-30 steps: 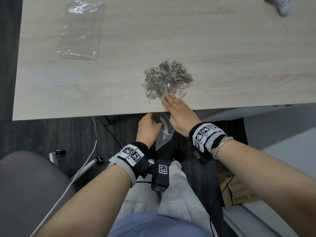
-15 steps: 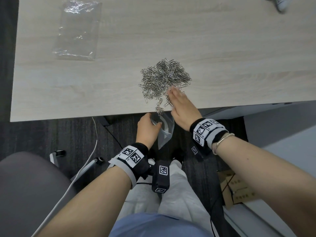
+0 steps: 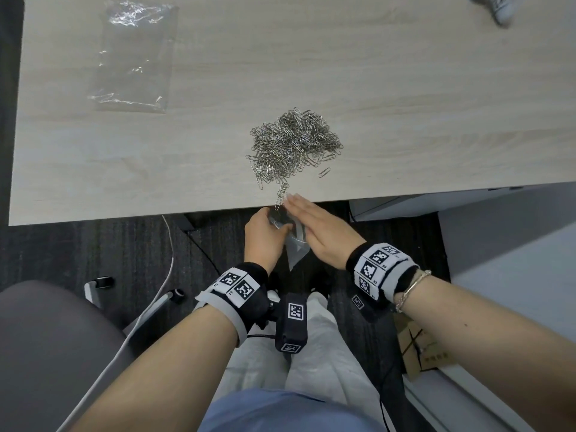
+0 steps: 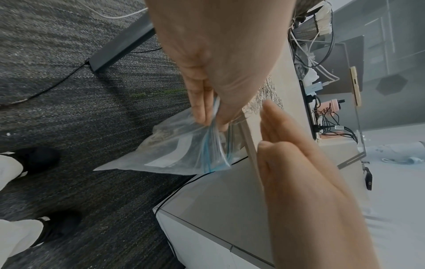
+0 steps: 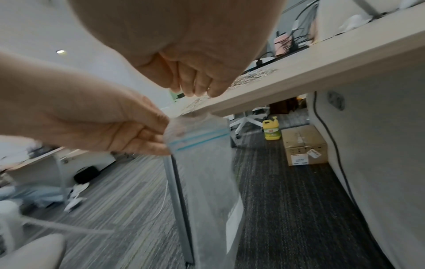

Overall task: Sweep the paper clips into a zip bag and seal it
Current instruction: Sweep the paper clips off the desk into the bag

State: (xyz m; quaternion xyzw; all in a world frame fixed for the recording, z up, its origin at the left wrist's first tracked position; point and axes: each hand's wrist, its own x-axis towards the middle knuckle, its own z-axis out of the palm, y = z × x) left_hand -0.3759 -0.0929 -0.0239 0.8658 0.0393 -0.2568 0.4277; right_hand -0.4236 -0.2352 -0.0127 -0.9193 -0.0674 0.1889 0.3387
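Since a moment ago the right hand [image 3: 321, 232] has drawn back from the pile toward the near edge of the surface [image 3: 405, 88], and a short trail of clips now runs from the heap to that edge, right at its fingertips. The hand is flat, fingers straight and together, holding nothing; it lies partly over the mouth of the zip bag [image 4: 181, 152].

The left hand [image 3: 265, 238] is below the surface edge, pinching one corner of the bag's mouth at the blue zip strip, thumb against fingers. The bag hangs down from that pinch toward the floor, long axis roughly vertical. Some clips seem to lie inside already, though the plastic is too hazy to be sure.

The paper clips [image 3: 293, 145] still sit mostly as one heap on the surface, directly beyond the bag's mouth, on the far side of both hands. The heap spreads wider left to right than near to far, with one stray clip off its near right side. The right hand is the nearer and the free one, so I would expect it to reach out past the heap and rake toward the body again; the bag's opening must stay tucked under the edge where the trail ends, or clips may drop to the floor.

A second, empty-looking clear bag [image 3: 134, 57] lies at the far left of the surface, well apart.
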